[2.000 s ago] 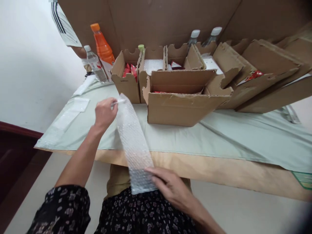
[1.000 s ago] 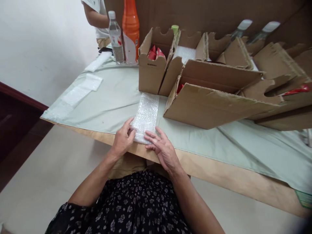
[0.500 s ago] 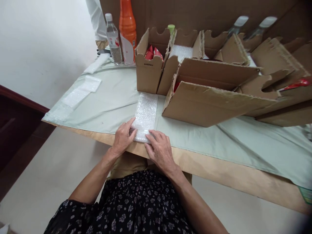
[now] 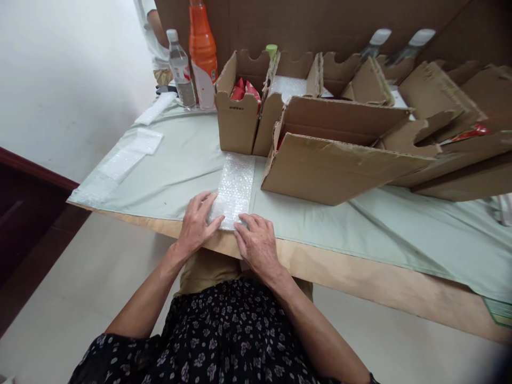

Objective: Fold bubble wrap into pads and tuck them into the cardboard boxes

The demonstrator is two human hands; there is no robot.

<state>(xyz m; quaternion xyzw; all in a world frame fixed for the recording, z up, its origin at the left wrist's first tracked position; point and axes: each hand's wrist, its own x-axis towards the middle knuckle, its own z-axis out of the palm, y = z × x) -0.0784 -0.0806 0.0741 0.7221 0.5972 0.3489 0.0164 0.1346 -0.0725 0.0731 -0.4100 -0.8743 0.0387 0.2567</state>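
A flat strip of bubble wrap (image 4: 237,178) lies lengthwise on the cloth, its near end folded over close to the table's front edge. My left hand (image 4: 196,221) rests at the strip's left side with fingers spread and the thumb touching the folded end. At the near right corner, my right hand (image 4: 258,242) has curled fingers, with the index finger and thumb close together on the bubble wrap. Whether anything lies inside the fold cannot be seen.
Open cardboard boxes (image 4: 238,125) stand behind and to the right, some with red packets (image 4: 244,90). More bubble wrap (image 4: 124,160) lies at left. An orange bottle (image 4: 202,42) and a clear bottle (image 4: 182,69) stand at the back. Part of another person's arm (image 4: 157,29) shows behind.
My left hand has opened wider, its fingers moving left off the wrap while the thumb stays at the fold. My right hand keeps nearly the same place. Another person's arm has come into view.
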